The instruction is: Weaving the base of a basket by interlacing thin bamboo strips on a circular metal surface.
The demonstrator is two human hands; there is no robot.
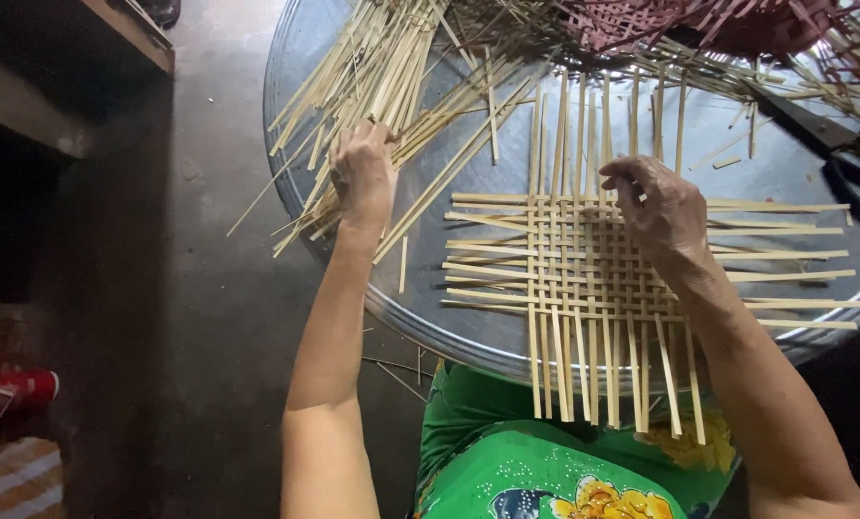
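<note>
Scissors (814, 130) beyond woven mat (593, 279), loose strips (382, 86).

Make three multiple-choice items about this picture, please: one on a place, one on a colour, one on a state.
1. Where does the left hand rest?
A. on the loose bamboo strips
B. on the scissors
C. in the lap

2. What colour is the garment below the round tray?
A. blue
B. green
C. white

3. In what state is the mat under the right hand?
A. rolled up
B. flat, with strip ends sticking out unwoven
C. folded in half

Answers: 1 A, the fingers lie on the pile; 2 B, green cloth with flowers; 3 B, it lies flat with free ends.
</note>
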